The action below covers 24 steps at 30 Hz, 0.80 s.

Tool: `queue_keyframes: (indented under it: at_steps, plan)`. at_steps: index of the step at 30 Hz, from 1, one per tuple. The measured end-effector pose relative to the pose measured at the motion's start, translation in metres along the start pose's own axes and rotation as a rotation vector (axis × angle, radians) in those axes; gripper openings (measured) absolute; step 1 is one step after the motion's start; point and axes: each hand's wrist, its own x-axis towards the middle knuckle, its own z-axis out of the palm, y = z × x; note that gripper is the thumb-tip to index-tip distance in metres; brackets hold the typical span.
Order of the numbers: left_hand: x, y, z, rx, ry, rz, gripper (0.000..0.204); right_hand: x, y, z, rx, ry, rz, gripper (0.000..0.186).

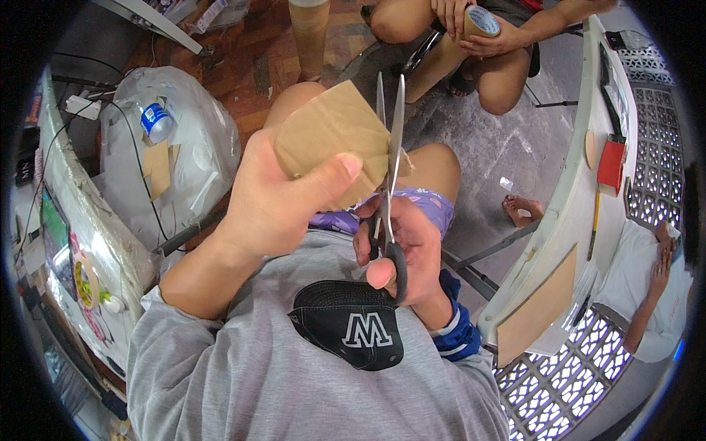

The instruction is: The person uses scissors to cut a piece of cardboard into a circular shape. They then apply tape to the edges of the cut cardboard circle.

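Observation:
A piece of brown cardboard is pinched in my left hand, the thumb lying across its face. My right hand has its thumb and fingers in the black handles of a pair of scissors. The long metal blades point away from me and stand slightly apart. They meet the cardboard's right edge, where a small strip sticks out beyond the blade. Part of the scissors' lower handle is hidden behind my fingers.
To the left are a clear plastic bag with a blue can and a plastic-covered table. A white table on the right bears a cardboard sheet and a red box. Ahead, another person holds a tape roll.

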Motion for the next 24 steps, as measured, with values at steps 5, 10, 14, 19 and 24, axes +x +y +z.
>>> queue_keyframes:
  at_steps: [5, 10, 14, 19, 24]
  plan:
    - [0.003, 0.006, -0.003, -0.008, -0.036, -0.019, 0.047, -0.002, 0.004, -0.003, -0.039, -0.007, -0.003, 0.075]
    - [0.003, 0.005, -0.005, -0.001, -0.024, -0.011, 0.048, -0.002, 0.002, -0.001, -0.046, 0.002, 0.006, 0.07]
    - [0.005, 0.005, -0.007, -0.011, -0.029, 0.007, 0.046, -0.003, 0.004, 0.0, -0.038, 0.002, -0.003, 0.069]
    - [0.005, -0.004, -0.004, -0.076, 0.014, -0.002, 0.043, -0.002, 0.006, -0.001, -0.017, -0.009, 0.028, 0.07]
    - [0.005, 0.003, -0.007, 0.013, -0.024, -0.053, 0.042, 0.001, 0.004, -0.001, -0.02, -0.023, 0.032, 0.083]
